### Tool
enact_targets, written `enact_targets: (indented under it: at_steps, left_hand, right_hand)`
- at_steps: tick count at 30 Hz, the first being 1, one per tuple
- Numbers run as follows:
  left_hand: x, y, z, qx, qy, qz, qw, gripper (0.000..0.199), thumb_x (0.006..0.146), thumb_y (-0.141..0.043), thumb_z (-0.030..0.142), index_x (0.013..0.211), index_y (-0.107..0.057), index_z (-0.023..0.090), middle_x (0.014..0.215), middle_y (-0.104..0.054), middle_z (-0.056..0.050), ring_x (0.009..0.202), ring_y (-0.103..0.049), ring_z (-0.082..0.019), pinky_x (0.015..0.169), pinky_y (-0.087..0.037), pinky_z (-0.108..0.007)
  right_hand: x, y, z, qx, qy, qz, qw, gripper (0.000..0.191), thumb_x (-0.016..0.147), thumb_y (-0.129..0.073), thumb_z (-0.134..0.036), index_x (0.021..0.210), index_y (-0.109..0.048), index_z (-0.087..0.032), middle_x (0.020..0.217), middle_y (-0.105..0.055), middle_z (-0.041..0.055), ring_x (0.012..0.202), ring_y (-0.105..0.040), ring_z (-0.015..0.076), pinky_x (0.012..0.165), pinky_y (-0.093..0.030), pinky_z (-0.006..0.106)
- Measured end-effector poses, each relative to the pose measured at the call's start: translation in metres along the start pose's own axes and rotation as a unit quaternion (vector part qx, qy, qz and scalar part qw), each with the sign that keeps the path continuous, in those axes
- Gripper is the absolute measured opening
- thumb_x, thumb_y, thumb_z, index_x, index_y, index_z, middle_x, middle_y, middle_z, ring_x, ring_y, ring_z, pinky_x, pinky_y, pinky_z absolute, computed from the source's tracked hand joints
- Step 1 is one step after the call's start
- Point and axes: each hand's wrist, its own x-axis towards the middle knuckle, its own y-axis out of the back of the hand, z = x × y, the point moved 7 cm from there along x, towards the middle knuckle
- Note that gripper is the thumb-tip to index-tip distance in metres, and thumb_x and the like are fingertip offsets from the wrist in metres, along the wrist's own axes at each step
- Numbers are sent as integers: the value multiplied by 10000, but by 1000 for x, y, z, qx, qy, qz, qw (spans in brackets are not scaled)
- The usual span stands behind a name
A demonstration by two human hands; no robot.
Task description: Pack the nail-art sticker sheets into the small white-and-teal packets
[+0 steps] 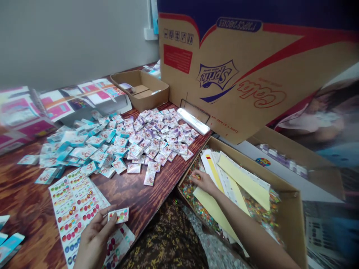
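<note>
My left hand (97,233) pinches a small white sticker card (121,215) printed with coloured dots between thumb and fingers. Beneath that hand lie sticker sheets (74,207) with rows of round coloured stickers. My right hand (203,181) reaches into an open cardboard box (291,224), its fingers curled among small shiny multicoloured packets (258,213). Whatever those fingers hold is hidden. Yellow and white paper strips (244,170) lie on the packets around my right forearm. Beyond my left hand spreads a heap of small blue, purple and white boxes (95,141) with a hand pattern.
A big printed carton (213,93) stands at the back right, near a shallow cardboard tray (140,89). Printed pink-and-white packages (84,98) sit along the wall. More blue boxes (12,243) lie at lower left. Another person's arm (322,101) shows at right.
</note>
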Motion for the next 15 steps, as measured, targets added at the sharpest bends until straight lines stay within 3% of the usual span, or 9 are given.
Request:
enact_targets:
  at_steps: [4, 9, 12, 15]
  left_hand:
    - [-1, 10, 4, -14, -20, 12, 1000, 558, 501, -809, 287, 998, -582, 175, 675, -664, 3, 624, -652, -197, 567, -527, -249]
    - [1, 30, 6, -41, -61, 19, 997, 567, 555, -788, 303, 1058, -562, 172, 695, -656, -2, 641, -651, -196, 570, -521, -251]
    - [-10, 43, 1, -69, -68, 27, 995, 594, 617, -748, 335, 1141, -508, 192, 696, -642, 7, 652, -653, -191, 604, -520, -274]
    - [-23, 61, -1, -97, -99, 51, 989, 503, 669, -703, 349, 1108, -535, 172, 670, -620, 8, 628, -645, -173, 644, -515, -296]
  right_hand:
    - [-14, 22, 1, 173, -22, 39, 984, 382, 728, -563, -543, 832, -527, -177, 609, -548, -34, 462, -481, 88, 429, -358, 194]
    - [-25, 35, -33, 295, -24, 36, 954, 393, 624, -675, -527, 751, -519, -189, 554, -454, -68, 412, -381, 53, 394, -300, 172]
    - [-30, 21, -79, 324, 3, -44, 945, 313, 655, -689, -452, 724, -535, -188, 594, -461, -52, 458, -395, 58, 413, -311, 171]
    - [-25, -14, -126, 335, 3, -142, 932, 235, 664, -714, -358, 764, -562, -210, 653, -501, -29, 515, -436, 83, 445, -346, 188]
